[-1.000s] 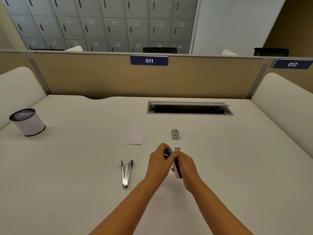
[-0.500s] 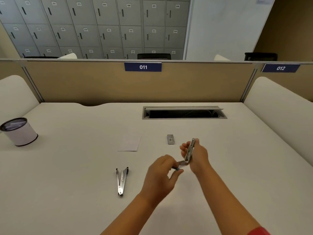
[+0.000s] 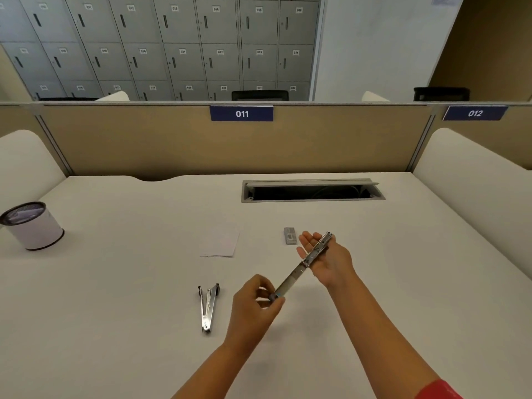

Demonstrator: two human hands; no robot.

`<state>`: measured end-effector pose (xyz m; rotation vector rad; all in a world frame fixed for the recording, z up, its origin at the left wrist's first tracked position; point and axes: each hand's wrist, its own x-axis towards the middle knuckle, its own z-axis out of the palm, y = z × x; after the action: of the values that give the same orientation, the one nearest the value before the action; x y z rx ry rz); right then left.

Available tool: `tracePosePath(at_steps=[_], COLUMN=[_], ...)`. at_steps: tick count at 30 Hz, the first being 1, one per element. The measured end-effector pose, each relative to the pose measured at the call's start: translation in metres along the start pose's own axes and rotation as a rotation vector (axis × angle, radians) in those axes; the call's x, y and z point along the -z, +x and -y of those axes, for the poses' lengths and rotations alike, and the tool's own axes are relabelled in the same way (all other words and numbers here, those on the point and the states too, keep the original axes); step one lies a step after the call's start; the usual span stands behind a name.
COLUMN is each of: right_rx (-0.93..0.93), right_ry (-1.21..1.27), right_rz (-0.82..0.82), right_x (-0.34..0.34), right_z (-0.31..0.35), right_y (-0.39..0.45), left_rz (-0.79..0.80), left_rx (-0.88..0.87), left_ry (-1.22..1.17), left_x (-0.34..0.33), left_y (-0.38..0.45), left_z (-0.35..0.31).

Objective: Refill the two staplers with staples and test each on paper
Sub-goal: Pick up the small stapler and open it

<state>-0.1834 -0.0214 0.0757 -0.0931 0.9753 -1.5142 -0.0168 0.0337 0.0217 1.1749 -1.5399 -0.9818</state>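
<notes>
Broadly, the white desk [image 3: 121, 283] carries everything needed: a white cup with a dark rim [image 3: 33, 226] far to the left, a small stack of paper [image 3: 220, 243] near the middle, a second stapler [image 3: 207, 308] lying splayed open just left of the hands, and a little grey staple box [image 3: 290, 235] beside the right fingertips. The stapler being worked [image 3: 305, 264] is held above the desk, stretched out long between both hands. The right hand [image 3: 328, 260] cradles its far end on a mostly open palm, fingers loose rather than clamped; the left hand [image 3: 256, 298] pinches the near end, by a small blue piece, between thumb and fingertips. The step looks like opening the magazine to take staples. To do it well, the right hand should probably close a little more firmly round the body so it cannot twist, while the left draws along the rail's line, not sideways. With the channel facing up, a strip from the box could drop in squarely. Whether staples already sit inside cannot be told.
</notes>
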Motion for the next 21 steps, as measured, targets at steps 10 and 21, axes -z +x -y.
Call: tracePosePath(at_steps=[10, 21], right_rx=[0.100, 0.228], right_ry=[-0.346, -0.811], right_rz=[-0.007, 0.040], right_x=[-0.004, -0.003], right_z=[-0.029, -0.041], right_y=[-0.014, -0.028], left_rz=[0.542, 0.381], left_rx=[0.653, 0.826], left_ry=[-0.101, -0.196], left_x=[-0.001, -0.008], left_y=[0.037, 0.045], left_z=[-0.039, -0.040])
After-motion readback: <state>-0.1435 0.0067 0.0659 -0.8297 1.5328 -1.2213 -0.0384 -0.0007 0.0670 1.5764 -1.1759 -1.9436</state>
